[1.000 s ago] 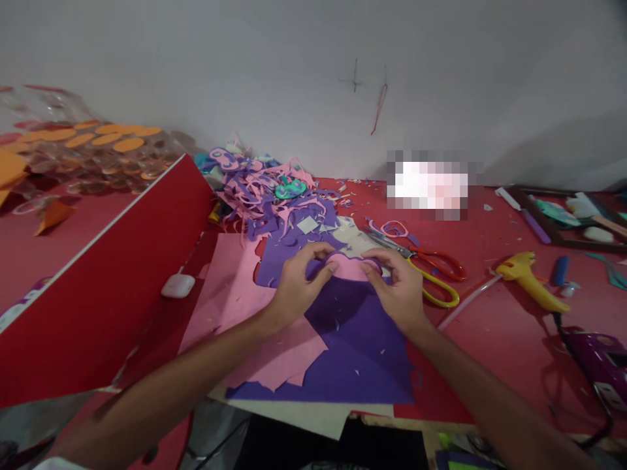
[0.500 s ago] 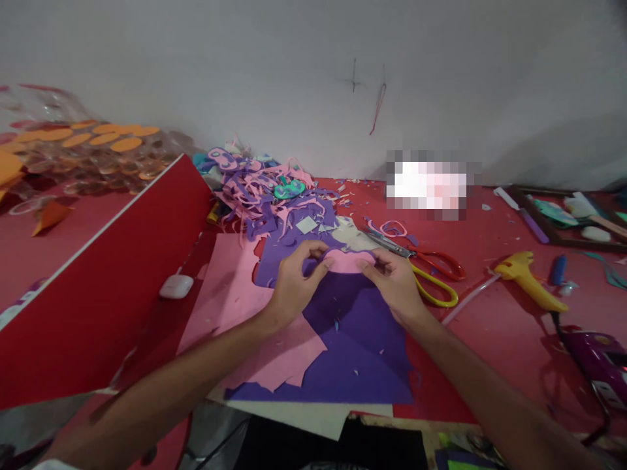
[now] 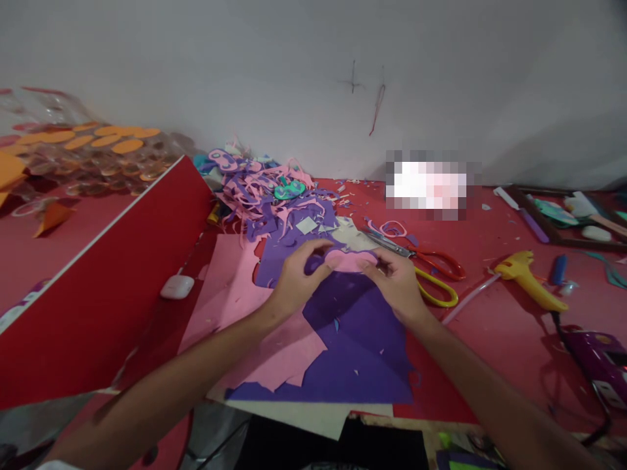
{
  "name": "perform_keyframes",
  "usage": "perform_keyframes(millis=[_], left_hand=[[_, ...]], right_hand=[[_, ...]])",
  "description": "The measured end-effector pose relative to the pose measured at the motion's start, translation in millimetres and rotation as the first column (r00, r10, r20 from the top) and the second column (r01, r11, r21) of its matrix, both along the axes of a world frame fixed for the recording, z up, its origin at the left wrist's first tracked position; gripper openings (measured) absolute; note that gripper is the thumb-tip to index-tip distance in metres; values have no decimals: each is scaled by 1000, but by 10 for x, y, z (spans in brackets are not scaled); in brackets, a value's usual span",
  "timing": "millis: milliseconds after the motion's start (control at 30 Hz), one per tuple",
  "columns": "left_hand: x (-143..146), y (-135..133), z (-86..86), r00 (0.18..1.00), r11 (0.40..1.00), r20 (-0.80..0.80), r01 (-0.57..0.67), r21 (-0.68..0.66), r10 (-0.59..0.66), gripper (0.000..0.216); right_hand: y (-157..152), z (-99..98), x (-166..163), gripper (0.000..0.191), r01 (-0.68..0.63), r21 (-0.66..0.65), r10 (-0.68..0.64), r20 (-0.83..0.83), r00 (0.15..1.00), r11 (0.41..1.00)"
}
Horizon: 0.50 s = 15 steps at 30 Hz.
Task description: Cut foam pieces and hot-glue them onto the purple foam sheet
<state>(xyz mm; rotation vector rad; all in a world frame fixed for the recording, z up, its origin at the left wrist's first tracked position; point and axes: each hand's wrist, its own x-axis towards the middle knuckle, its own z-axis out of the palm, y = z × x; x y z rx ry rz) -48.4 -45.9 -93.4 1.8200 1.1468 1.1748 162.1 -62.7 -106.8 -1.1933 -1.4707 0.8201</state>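
Observation:
Between my two hands is a small pink foam cutout with a wavy outline and a purple layer showing along its upper edge. My left hand pinches its left end, thumb on the pink face. At the right end, my right hand grips it the same way; the fingers behind the piece are hidden. Both hands are over a purple foam sheet. A pink foam sheet overlaps that one on the left. Just beyond my right hand lie scissors with one yellow and one red handle loop.
Foam scraps are heaped at the back against the wall. A red board stands upright at left, beside a white earbud case. To the right lie a yellow glue gun with its cord and a dark-framed tray.
The cutout stays between both hands, its pink face tilted slightly differently and my thumbs shifted a little. Everything else looks the same.

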Motion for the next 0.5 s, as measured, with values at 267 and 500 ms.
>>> perform_keyframes(millis=[267,500], left_hand=[[-5,-53,-1,985,997,-170,24,66,-12,17],[1,-58,34,984,997,-174,34,65,-22,15]], right_hand=[[-65,68,-54,15,-13,81,5,105,994,997],[-65,66,-39,16,-23,111,8,136,991,994]])
